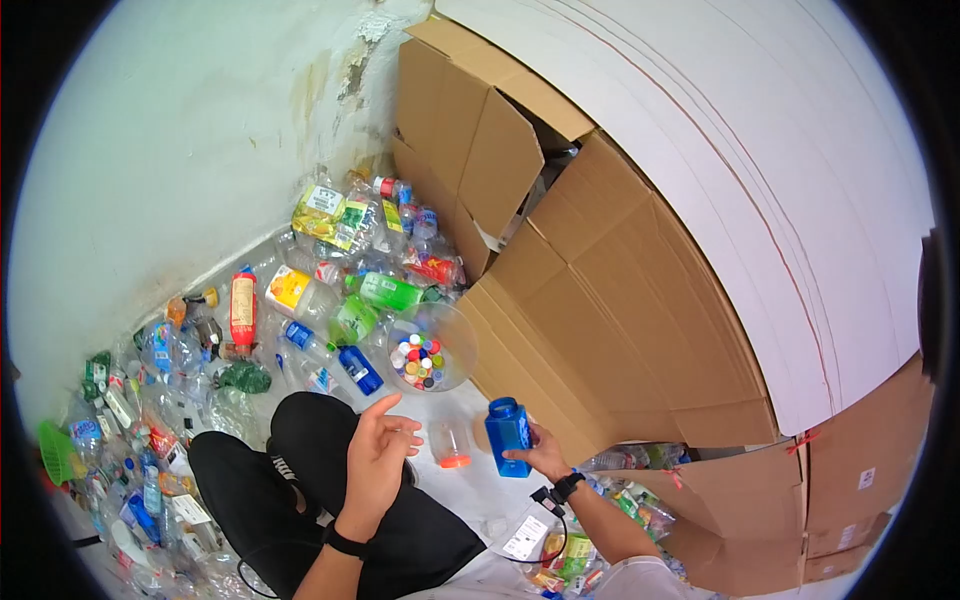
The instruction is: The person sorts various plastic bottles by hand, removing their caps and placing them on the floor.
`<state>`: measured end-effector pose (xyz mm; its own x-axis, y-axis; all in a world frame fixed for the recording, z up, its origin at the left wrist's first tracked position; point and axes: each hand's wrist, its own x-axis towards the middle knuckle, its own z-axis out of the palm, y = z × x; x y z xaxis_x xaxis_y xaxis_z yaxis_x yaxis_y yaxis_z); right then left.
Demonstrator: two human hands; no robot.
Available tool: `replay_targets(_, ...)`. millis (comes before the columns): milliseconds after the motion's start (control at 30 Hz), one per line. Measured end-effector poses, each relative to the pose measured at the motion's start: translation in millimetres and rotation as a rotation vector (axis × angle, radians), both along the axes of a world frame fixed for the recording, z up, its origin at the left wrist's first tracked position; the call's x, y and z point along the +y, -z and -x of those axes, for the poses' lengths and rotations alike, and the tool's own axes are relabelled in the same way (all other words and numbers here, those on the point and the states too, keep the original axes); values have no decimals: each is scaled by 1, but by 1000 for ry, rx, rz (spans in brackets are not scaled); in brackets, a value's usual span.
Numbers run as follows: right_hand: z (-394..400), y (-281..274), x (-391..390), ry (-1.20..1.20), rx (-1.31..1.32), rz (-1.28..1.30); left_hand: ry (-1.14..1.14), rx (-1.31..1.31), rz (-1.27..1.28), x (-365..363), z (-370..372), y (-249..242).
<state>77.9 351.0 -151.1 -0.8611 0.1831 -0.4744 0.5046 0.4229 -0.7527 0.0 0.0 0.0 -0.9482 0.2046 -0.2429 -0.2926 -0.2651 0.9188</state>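
My right hand (543,452) is closed around a translucent blue bottle (509,437) with square sides. The bottle is held roughly upright, and no cap shows on its neck. In front of my left knee, my left hand (376,458) hangs in the air with its fingers apart; I see nothing in it. Between the two hands a clear plastic jar (448,437) with an orange lid stands or lies on the white floor, lid toward me. Beyond it is a clear round tub (464,343) with several colored bottle caps (417,361) in it.
Piled plastic bottles (390,291) line the wall to the left and ahead. A red bottle (243,310) and a dark blue bottle (360,370) lie near my legs. Cardboard sheets (620,300) form a barrier on the right. More bottles and packaging (572,560) lie beside my right arm.
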Motion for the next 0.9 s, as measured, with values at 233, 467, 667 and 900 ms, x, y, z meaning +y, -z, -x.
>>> replay_targets(233,75,-20,-39,-97,1,-158,-84,-13,-25,-19,-11,-36)
replay_targets(467,253,-123,-95,-54,450,77,-116,62,-39,-38,-22,-62)
replay_targets(667,260,-148,-118,47,547,140,-273,172,-27,-92,-54,-80)
replay_targets(900,116,-62,-64,42,-55,354,-854,89,184,-210,-115,-70)
